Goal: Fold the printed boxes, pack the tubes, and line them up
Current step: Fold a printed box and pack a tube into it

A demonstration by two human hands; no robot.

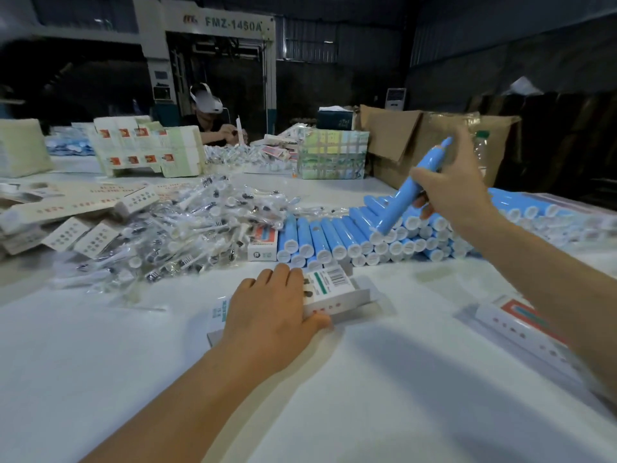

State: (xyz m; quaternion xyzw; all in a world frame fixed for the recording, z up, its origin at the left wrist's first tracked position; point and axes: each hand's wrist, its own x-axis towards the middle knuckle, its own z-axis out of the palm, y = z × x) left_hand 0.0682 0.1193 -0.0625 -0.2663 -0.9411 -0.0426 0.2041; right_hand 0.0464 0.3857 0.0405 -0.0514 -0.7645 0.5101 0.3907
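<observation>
Tube (412,188), light-blue plastic cylinder w/ white cap at lower end, is gripped in right hand (450,185): fingers curled round upper half, tube tilted, cap end just above blue tube stack (350,235). Stack is laid in rows on white table (367,396), caps facing camera. Left hand (270,312) is laid palm-down on folded white printed box (334,289); fingers straight over top face, thumb pressed against near side, barcode end left uncovered. Box lies flat on table, near front of stack, apart from it. Second printed box (521,329) is seen at right, partly hidden by right forearm. Pile of clear-wrapped white brush heads (187,228) sits left of stack; flat box blanks (66,212) further left. Another person (213,125) is seated across table; hands blurred, state can't be told.
</observation>
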